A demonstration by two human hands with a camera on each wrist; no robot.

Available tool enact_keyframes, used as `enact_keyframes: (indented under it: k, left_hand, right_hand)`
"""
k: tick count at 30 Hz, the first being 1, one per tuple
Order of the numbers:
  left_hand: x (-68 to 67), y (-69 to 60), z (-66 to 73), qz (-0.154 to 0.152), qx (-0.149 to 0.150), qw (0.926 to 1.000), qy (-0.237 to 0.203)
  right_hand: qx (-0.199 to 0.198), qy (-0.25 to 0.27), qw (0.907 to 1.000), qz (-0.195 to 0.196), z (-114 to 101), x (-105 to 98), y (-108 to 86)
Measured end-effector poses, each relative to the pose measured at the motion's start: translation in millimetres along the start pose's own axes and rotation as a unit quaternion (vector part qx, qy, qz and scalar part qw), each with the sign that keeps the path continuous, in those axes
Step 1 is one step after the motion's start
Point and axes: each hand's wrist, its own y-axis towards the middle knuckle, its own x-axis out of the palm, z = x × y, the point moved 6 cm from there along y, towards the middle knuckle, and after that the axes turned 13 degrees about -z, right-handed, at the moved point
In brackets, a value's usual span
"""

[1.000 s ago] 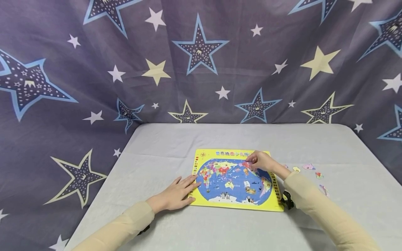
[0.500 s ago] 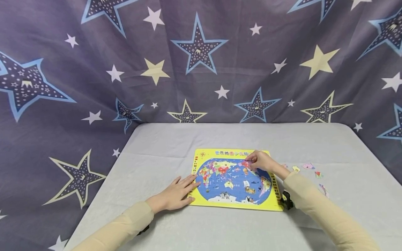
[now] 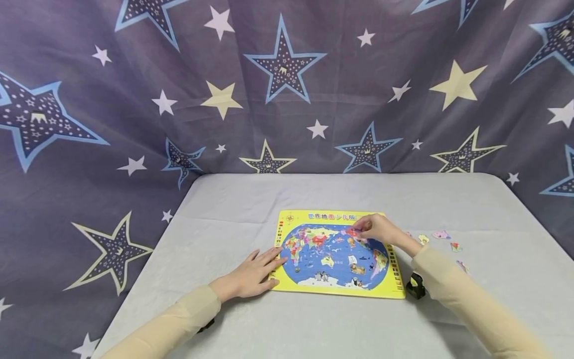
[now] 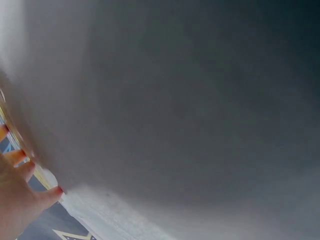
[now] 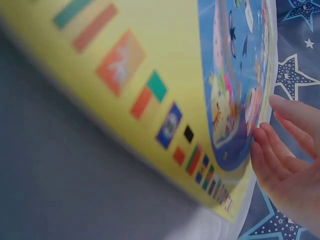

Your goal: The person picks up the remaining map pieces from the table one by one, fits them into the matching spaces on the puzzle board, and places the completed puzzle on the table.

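A yellow-bordered world map puzzle board (image 3: pixel 336 292) lies flat on the table, with a blue map inside its frame. My left hand (image 3: pixel 251 275) rests with spread fingers on the board's left edge; in the left wrist view its fingertips touch that edge. At the map's upper right, my right hand (image 3: pixel 378 229) pinches a pinkish-red puzzle piece (image 3: pixel 351 232) with thumb and index finger, low against the board. The fingers cover part of this piece. In the right wrist view the right fingers (image 5: pixel 265 142) touch the map near its far edge.
Several loose puzzle pieces lie on the grey cloth to the right of the board, among them a pink one (image 3: pixel 441 234) and a red-green one (image 3: pixel 456 247). A star-patterned curtain (image 3: pixel 287 124) hangs behind the table (image 3: pixel 233 194).
My right wrist has shifted slightly right and turned a little, while its fingertips stay at the same part of the map. The left hand stays on the board's edge.
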Motion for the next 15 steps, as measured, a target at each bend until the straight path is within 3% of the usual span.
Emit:
enact_keyframes:
  k: [8, 15]
  left_hand:
    - [0.8, -0.1, -1.0, 0.001, -0.004, 1.0, 0.006]
    - [0.6, 0.2, 0.1, 0.0, -0.003, 1.0, 0.005]
  right_hand:
    - [0.025, -0.018, 0.9995, 0.0, 4, -10, -12.8]
    - [0.01, -0.036, 0.9993, 0.009, 10, -21, -26.1]
